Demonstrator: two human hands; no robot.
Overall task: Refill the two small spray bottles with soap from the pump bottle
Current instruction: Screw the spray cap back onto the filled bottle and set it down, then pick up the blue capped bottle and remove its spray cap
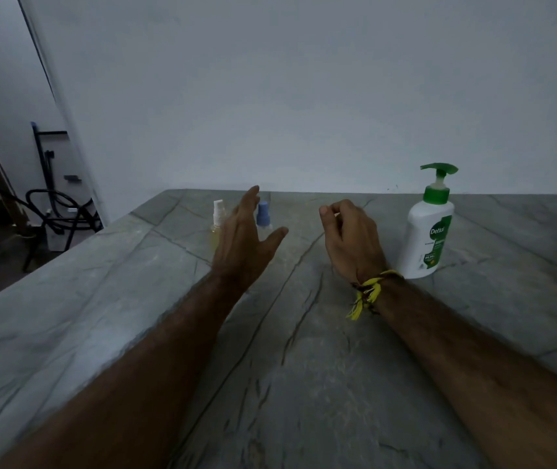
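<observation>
Head view, my own two hands over the counter:
left hand [241,242]: fingers straight, thumb spread wide, holding nothing; raised in front of both small bottles, partly covering them.
right hand [349,236]: fingers curled loosely inward, nothing in it; hovers just left of the pump bottle, apart from it.
white-cap spray bottle [217,225]: upright on the counter, yellowish body, just left of my left hand.
blue-cap spray bottle [263,214]: upright, right beside the white-cap one; body mostly hidden behind my palm.
pump bottle [427,238]: white, green pump head, upright at right, well apart from the spray bottles.
wrist thread [370,291]: yellow, on my right wrist.
counter [287,367]: grey veined stone.
</observation>
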